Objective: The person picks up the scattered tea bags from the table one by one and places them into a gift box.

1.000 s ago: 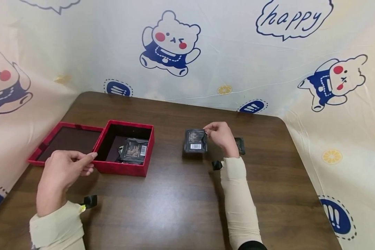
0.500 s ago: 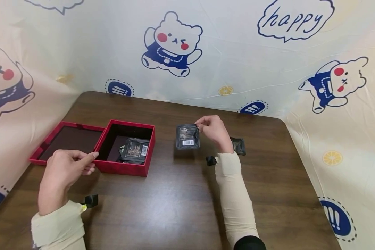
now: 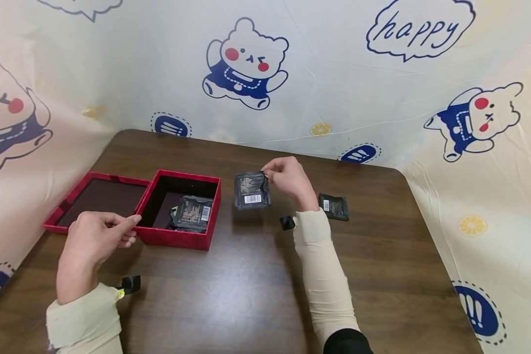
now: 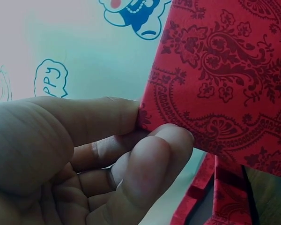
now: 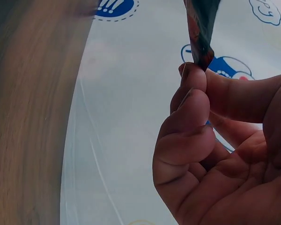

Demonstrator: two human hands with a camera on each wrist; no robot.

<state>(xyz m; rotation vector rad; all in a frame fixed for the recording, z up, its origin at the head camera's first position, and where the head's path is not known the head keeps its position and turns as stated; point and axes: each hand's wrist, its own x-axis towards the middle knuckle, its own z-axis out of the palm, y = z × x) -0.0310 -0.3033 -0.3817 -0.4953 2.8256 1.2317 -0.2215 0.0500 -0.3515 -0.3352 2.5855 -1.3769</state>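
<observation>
My left hand pinches the near left corner of a red patterned box, thumb on one face and fingers on another, as the left wrist view shows close up. Inside that box lie several black sachets with printed labels. Between thumb and fingertips my right hand grips another black sachet by its upper right corner; the sachet hangs above the table, barcode facing me. In the right wrist view this sachet appears edge-on.
The box's lid lies inside-up against its left side. One more black sachet rests flat on the wooden table, right of my right forearm. A printed cloth hangs behind the table and along both sides.
My right hand has carried the pinched sachet leftward and slightly away from me, toward the box. The sachet on the table now shows fully. The left hand keeps its hold on the box corner.
</observation>
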